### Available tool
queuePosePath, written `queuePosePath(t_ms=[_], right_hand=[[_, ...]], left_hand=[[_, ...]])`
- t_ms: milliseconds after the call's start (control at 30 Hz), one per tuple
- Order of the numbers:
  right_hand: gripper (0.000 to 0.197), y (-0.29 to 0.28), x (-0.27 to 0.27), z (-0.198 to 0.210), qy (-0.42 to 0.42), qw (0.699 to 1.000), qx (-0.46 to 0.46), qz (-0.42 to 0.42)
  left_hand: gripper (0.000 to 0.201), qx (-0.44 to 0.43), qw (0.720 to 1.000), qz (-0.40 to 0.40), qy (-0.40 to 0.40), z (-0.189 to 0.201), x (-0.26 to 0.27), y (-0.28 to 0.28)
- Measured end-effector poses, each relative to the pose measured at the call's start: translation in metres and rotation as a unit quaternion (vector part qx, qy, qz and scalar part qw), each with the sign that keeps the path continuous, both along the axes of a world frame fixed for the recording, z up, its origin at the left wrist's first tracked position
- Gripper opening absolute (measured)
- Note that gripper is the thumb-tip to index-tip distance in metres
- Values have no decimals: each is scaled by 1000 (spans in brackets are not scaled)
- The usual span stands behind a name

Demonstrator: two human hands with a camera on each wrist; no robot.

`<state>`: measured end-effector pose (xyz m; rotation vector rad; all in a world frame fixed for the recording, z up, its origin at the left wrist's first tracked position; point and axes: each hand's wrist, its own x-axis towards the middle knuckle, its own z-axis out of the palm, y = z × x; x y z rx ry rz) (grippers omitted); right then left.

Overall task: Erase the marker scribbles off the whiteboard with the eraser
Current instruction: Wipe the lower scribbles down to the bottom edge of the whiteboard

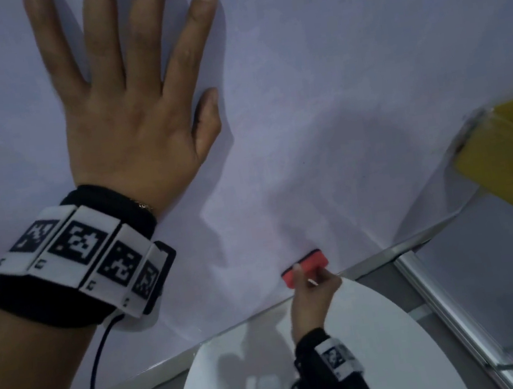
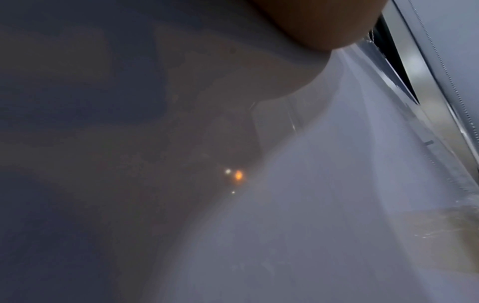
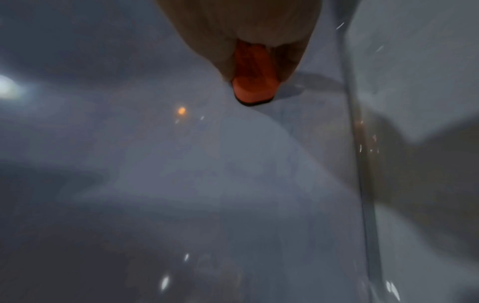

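While L hand (image 1: 127, 113) lies spread on whiteboard (image 1: 348, 84); R hand (image 1: 313, 291) pinches eraser (image 1: 311, 262).

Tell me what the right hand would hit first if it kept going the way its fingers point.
Probably nothing new: the right hand already holds the eraser seemingly against the whiteboard; along the board, the way looks free.

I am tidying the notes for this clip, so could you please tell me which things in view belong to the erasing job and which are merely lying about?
Belonging to the job:
whiteboard
eraser, held by the right hand
left hand, flat on the board

Merely about:
yellow object at the board's edge
round white table below
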<state>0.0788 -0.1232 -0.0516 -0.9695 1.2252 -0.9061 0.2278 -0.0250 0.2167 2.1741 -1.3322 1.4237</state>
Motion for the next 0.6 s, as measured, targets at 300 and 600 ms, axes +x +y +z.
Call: queuePosePath(t_ms=[300, 600], right_hand=[[27, 4, -3, -18, -18, 997, 66, 37], [29, -6, -6, -14, -15, 999, 20, -19]], left_hand=[[50, 2, 1000, 6, -29, 1, -4, -2], [50, -14, 997, 48, -66, 2, -8, -2]])
